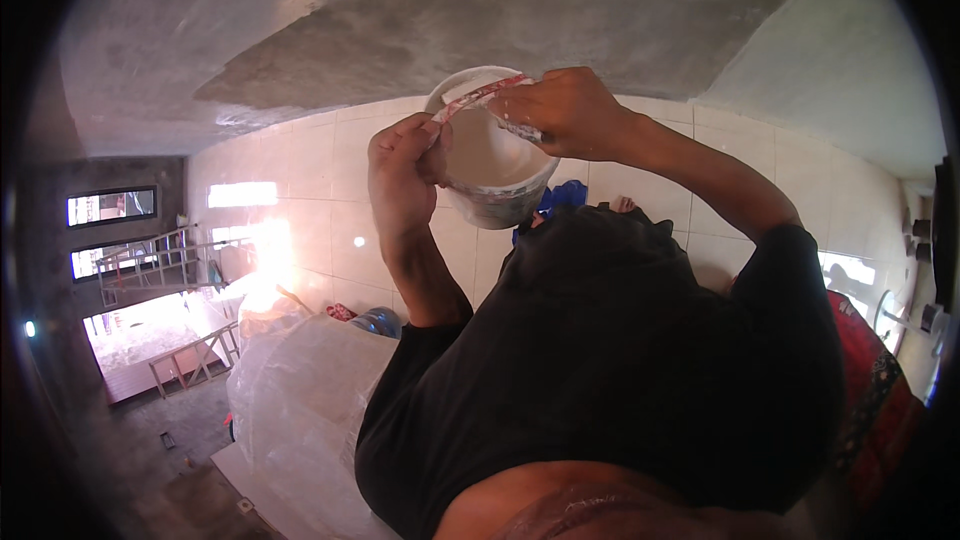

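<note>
My left hand [410, 162] pinches the left end of a curved red strip [478, 92] smeared with white, held over a pale bucket [490, 202]. My right hand [568, 112] is closed near the strip's other end, with a white-smeared piece [515, 130] under its fingers; I cannot make out exactly what that piece is. The bucket holds a creamy white substance [495, 155] and has grey smears on its outside. Blue cloth or footwear [562, 195] shows just right of the bucket, beside my toes.
A grey plastered wall [500, 10] rises beyond the tiled floor [640, 195]. At left are translucent sheeting [295, 405], a blue container [378, 321], metal frames [185, 360] and bright window openings [110, 205]. Red patterned fabric [870, 360] lies at right.
</note>
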`<state>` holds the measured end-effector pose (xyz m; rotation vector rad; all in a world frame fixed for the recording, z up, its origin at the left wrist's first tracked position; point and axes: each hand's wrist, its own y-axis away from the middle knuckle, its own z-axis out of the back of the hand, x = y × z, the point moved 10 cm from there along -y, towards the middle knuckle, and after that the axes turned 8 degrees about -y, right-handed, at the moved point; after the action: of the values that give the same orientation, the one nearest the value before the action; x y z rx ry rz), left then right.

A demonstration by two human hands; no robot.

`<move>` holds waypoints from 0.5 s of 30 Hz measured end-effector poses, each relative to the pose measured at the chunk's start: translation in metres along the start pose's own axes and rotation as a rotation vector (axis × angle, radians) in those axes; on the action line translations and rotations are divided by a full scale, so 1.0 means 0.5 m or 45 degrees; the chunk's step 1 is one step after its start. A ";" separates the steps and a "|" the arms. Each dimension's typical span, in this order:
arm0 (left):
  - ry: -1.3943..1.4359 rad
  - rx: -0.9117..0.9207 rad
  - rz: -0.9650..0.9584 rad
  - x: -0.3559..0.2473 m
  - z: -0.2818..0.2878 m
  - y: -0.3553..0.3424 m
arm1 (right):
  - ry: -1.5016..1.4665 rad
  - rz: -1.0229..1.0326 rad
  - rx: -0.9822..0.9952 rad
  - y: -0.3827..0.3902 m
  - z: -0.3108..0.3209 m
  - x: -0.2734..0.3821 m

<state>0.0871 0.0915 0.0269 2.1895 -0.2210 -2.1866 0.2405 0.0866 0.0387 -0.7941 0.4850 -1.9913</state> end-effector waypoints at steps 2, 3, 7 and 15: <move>0.015 0.032 0.057 0.008 -0.012 0.005 | 0.078 0.037 0.035 0.006 -0.005 0.012; 0.019 0.010 0.021 0.006 -0.008 0.004 | 0.081 0.035 0.045 0.010 -0.004 0.015; 0.063 -0.068 -0.098 0.007 0.010 -0.009 | -0.094 -0.144 -0.172 0.027 0.044 -0.014; 0.159 -0.077 -0.142 0.010 0.009 -0.020 | -1.227 -0.970 -0.157 0.060 -0.004 -0.110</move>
<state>0.0835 0.1011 0.0207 2.3477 -0.0281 -2.0692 0.2783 0.1184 0.0003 -2.0758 -0.3250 -1.9036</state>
